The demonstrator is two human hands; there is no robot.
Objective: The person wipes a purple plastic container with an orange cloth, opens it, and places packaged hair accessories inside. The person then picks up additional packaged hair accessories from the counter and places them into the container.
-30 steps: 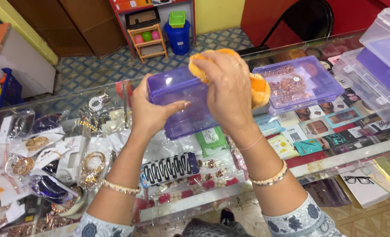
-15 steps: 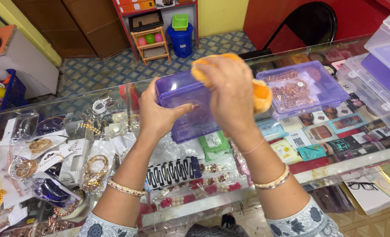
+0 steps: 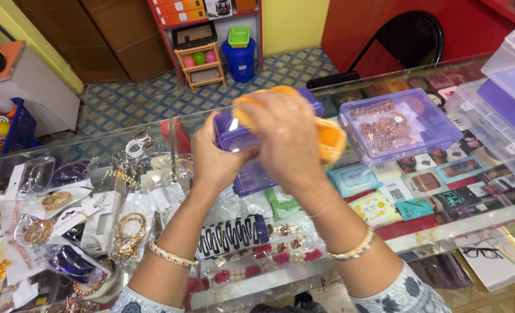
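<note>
My left hand (image 3: 214, 159) grips the left end of a clear purple plastic box (image 3: 243, 159), held up above a glass counter. My right hand (image 3: 283, 139) presses an orange cloth (image 3: 330, 139) against the top of that box; the cloth bulges out on both sides of the hand. Both wrists wear bangles. Much of the box is hidden behind my hands.
A second purple box (image 3: 399, 124) with pink beads lies on the glass counter (image 3: 443, 232) at right, beside stacked clear boxes (image 3: 509, 98). Packets of bangles and jewellery (image 3: 66, 226) crowd the counter's left. A black chair (image 3: 408, 40) and a blue bin (image 3: 242, 58) stand beyond.
The box has tilted more upright in my left hand, and my right hand with the cloth has shifted slightly over its top.
</note>
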